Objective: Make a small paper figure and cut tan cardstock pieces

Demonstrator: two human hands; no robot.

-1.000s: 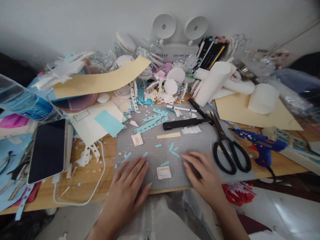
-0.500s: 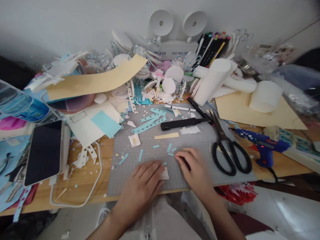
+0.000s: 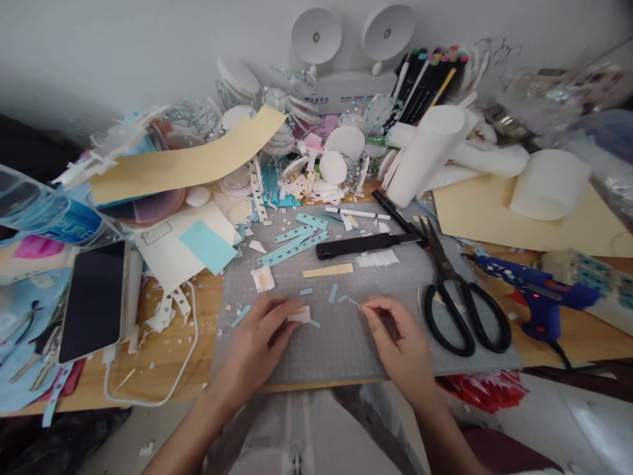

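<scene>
My left hand (image 3: pixel 257 343) rests on the grey cutting mat (image 3: pixel 346 343), its fingertips closed on a small pale pink paper piece (image 3: pixel 299 315). To the right, my right hand (image 3: pixel 400 343) pinches a thin light-blue paper sliver (image 3: pixel 354 302) between thumb and forefinger, just above the mat. Loose blue paper scraps (image 3: pixel 333 293) lie between and beyond both hands. A cream paper strip (image 3: pixel 328 270) and a black craft knife (image 3: pixel 363 246) lie further back on the mat.
Black scissors (image 3: pixel 459 300) lie right of my right hand, a blue glue gun (image 3: pixel 537 293) beyond them. A phone (image 3: pixel 93 300) with a white cable (image 3: pixel 148 389) sits at left. White paper rolls (image 3: pixel 425 155), markers (image 3: pixel 428 76) and heaps of scraps crowd the back.
Both hands moved inward and forward over the mat. The left hand went from flat to gripping the pale piece; the right hand closed into a pinch on a blue sliver.
</scene>
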